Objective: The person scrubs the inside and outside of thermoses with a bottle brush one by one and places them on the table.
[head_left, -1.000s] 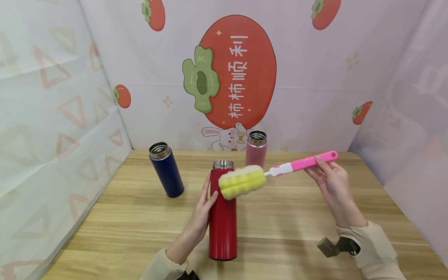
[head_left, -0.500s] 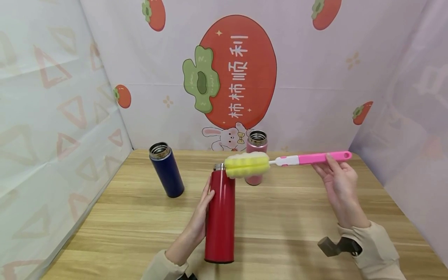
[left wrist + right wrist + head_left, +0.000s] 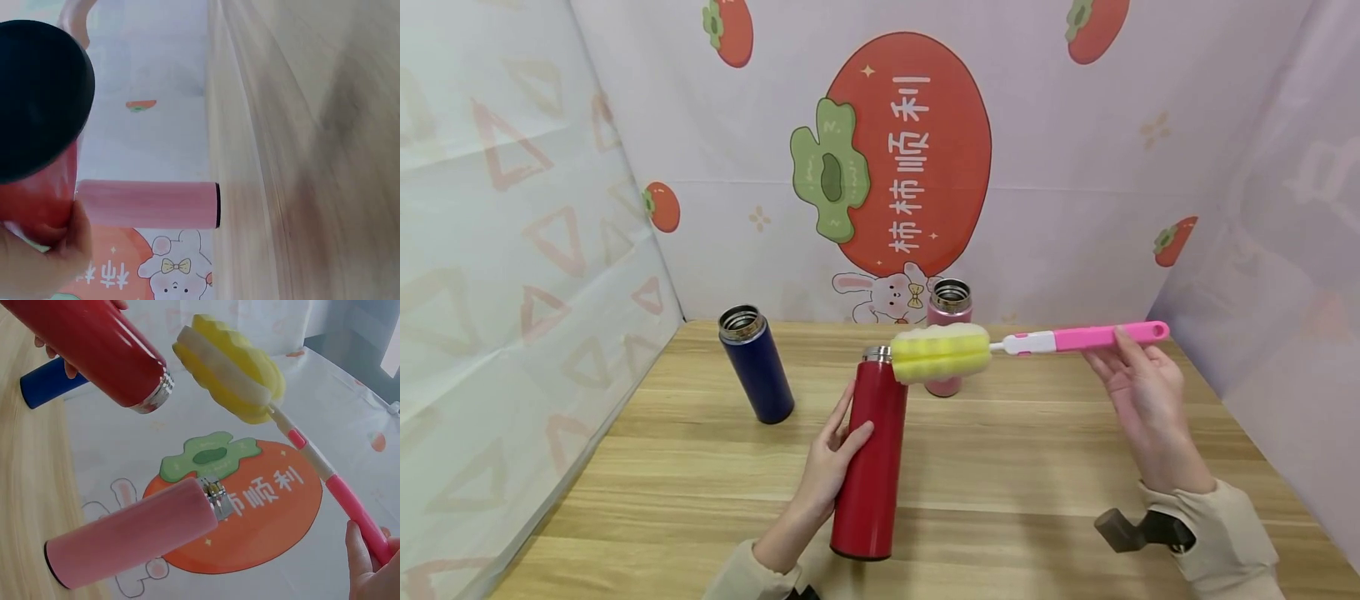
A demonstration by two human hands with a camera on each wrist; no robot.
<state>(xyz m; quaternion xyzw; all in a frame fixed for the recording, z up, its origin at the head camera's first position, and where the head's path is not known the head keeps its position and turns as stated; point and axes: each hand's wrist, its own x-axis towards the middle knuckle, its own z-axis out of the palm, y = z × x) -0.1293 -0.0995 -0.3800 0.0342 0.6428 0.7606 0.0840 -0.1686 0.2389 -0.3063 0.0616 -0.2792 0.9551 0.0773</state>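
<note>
Standing on wood-grain tabletop, blue flask and pink flask are backed by persimmon-print cloth; above, red flask is gripped by left hand, sponge bottle brush pinched by right hand.

Right hand gripping pink-handled yellow sponge brush, glossy red metal-necked bottle near it, pink metal-necked bottle, blue cylindrical bottle.

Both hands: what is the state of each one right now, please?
Left hand: holding the red bottle.
Right hand: holding the yellow sponge brush.
</note>
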